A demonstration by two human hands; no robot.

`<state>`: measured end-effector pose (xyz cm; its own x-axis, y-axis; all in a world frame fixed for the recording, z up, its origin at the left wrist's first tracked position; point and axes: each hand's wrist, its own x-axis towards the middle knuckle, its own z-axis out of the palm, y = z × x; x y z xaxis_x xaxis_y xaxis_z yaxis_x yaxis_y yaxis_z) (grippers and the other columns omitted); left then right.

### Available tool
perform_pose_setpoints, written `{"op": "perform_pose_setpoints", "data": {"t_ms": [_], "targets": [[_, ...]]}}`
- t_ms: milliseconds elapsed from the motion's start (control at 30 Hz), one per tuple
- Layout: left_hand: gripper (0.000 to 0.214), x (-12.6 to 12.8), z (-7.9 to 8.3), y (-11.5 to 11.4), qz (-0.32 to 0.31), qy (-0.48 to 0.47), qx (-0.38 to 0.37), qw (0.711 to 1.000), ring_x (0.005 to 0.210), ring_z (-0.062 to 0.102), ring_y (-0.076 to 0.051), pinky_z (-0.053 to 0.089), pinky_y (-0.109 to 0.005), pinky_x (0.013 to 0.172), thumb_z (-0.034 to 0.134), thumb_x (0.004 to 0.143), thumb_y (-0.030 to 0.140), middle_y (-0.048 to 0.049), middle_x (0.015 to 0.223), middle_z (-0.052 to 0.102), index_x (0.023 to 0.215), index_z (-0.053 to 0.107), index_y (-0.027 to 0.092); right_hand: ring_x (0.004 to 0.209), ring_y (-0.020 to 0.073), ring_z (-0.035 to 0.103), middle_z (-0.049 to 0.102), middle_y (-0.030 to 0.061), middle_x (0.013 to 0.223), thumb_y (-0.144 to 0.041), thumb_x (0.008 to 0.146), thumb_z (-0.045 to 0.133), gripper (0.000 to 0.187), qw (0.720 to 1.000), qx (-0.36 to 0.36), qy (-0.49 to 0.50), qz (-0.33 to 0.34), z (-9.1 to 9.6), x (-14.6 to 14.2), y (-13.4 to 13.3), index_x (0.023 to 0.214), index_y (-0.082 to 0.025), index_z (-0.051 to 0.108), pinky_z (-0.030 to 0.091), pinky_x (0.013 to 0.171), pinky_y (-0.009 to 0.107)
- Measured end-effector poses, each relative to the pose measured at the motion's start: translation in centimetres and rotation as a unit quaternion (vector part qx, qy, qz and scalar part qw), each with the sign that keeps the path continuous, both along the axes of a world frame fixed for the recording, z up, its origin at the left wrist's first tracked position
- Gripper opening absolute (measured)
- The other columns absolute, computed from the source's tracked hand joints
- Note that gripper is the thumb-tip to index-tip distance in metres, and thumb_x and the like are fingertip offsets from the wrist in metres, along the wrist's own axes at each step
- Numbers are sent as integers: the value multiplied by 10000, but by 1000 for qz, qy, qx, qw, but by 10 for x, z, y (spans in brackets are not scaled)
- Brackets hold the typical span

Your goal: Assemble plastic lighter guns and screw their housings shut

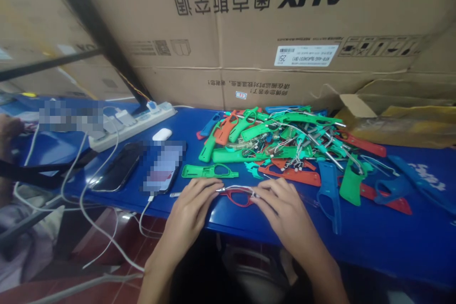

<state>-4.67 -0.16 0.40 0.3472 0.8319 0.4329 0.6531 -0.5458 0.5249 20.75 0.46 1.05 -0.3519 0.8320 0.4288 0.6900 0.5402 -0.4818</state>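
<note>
Both hands work close to the front edge of the glossy blue tabletop [384, 247], with a red plastic half-shell with an oval finger loop [237, 204] between them. The left hand [195, 202] has its fingertips closed on the left end of the half-shell, near a small silvery metal part; the right hand [280, 202] grasps the right end, its thumb and fingers meeting by the thin white wires [239, 187] that run along the top of the loop. The knuckles hide exactly what each fingertip presses on. A narrow silver metal strip [175, 194] sticks out to the left of the left hand.

Just beyond the hands lies a flat green plastic half-shell with a finger loop [194, 171], its ribbed inside facing up. Behind and to the right spreads a tangled heap of green, red, orange and blue plastic shells [256, 130], mixed with metal rods and white leads. A blue plastic shell with a loop [327, 171] lies at the heap's near side, right of the right hand.

To the left are a lit smartphone with a blurred screen [160, 175], a dark smartphone [119, 166] and a small white rounded case [162, 134].
</note>
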Motion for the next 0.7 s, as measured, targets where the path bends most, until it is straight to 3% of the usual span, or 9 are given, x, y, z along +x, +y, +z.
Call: {"op": "perform_pose_setpoints", "data": {"t_ms": [167,367,533,700], "targets": [[278,3,3,1,-1,20,20,1000,1144,607,-226,476,-380,952,522,1056,154,-61,1245,697,1290,635,252,965,224,623,685,58,1063,-216,1022,570,174,999,-34,-33,16,1,3,-2,1118,-230,715,494,856,379],[240,5,7,1,2,23,24,999,1088,639,-243,507,-398,893,544,1042,173,-62,1194,732,1224,680,249,951,200,650,664,59,1049,-206,1039,507,196,996,-83,-7,20,3,3,-1,1070,-229,700,562,840,341],[225,6,7,4,1,0,14,1000,1064,646,-240,510,-400,889,555,1039,173,-62,1169,735,1196,696,248,1080,207,660,668,46,1146,-246,1036,548,192,995,-93,31,13,-4,6,-2,1163,-281,689,552,950,362],[270,4,8,5,-1,-10,9,1000,1080,634,-247,501,-410,885,572,1030,168,-49,1184,726,1226,709,295,1072,201,670,686,26,1104,-259,1018,592,101,993,-98,65,9,-6,6,-4,1081,-277,668,540,964,351]]}}
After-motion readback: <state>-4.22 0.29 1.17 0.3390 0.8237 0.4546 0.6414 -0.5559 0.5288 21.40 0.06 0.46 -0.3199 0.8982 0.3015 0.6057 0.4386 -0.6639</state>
